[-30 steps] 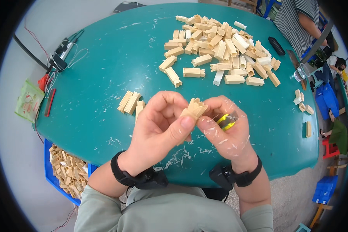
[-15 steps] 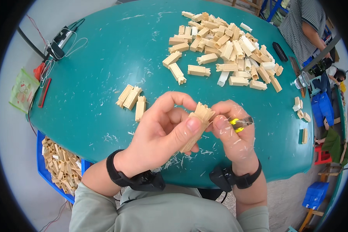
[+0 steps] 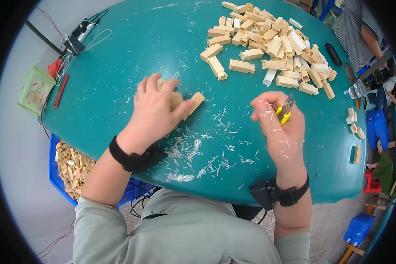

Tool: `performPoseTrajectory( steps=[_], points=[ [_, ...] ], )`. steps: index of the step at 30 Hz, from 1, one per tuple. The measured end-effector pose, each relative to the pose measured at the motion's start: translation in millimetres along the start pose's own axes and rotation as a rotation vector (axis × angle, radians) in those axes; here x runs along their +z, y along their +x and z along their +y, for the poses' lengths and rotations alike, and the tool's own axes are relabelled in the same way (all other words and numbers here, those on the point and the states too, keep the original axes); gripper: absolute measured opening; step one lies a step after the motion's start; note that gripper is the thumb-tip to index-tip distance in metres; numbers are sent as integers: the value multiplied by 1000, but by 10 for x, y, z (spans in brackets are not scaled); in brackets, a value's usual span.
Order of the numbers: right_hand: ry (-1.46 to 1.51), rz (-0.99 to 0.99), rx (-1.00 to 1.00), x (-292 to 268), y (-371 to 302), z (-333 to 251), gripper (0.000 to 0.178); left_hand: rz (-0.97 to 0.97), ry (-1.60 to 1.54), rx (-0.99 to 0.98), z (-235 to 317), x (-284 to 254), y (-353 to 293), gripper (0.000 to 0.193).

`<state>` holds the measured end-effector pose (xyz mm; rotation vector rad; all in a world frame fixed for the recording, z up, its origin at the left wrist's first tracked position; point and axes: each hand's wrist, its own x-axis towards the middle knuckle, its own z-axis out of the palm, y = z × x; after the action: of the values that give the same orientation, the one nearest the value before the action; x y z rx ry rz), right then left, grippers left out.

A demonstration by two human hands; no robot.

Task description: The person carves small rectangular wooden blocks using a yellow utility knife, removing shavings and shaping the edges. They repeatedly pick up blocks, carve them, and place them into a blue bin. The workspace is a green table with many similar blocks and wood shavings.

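Note:
My left hand (image 3: 154, 108) is over a small group of pale wooden-looking hollow blocks, its fingers spread. One block (image 3: 194, 104) lies by the thumb; others under the fingers are partly hidden. My right hand (image 3: 279, 127) is closed around a small cutting tool (image 3: 286, 113) with yellow handles and a metal end, most of it hidden in the palm. Thin pale shavings stick to this hand. More shavings (image 3: 182, 152) are scattered on the green table (image 3: 132, 53) between and below the hands.
A large heap of similar blocks (image 3: 273, 44) lies at the back right. Several blocks (image 3: 354, 123) sit near the right edge, below a clear cup (image 3: 357, 89). A blue crate (image 3: 53, 169) of blocks stands lower left. A power strip (image 3: 81, 35) with cables is at the far left.
My left hand has moved left and away from my right hand, setting its block down with the small group. The right hand has shifted slightly, still around the cutting tool.

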<state>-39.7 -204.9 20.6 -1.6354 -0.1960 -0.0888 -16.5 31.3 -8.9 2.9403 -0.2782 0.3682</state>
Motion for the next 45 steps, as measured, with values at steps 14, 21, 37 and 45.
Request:
performPoseTrajectory(
  steps=[14, 21, 37, 45],
  points=[
    [-79, 32, -60, -1, 59, 126, 9, 16, -432, -154, -203, 139, 153, 32],
    [-150, 36, 30, 3, 60, 125, 9, -252, -1864, -511, -1, -451, 57, 37],
    [-45, 69, 162, 61, 94, 277, 10, -131, -2189, -341, -260, -851, -425, 43],
    [37, 57, 152, -41, 81, 374, 9, 617, -1582, -617, -1822, -1636, -1459, 39]
  ],
)
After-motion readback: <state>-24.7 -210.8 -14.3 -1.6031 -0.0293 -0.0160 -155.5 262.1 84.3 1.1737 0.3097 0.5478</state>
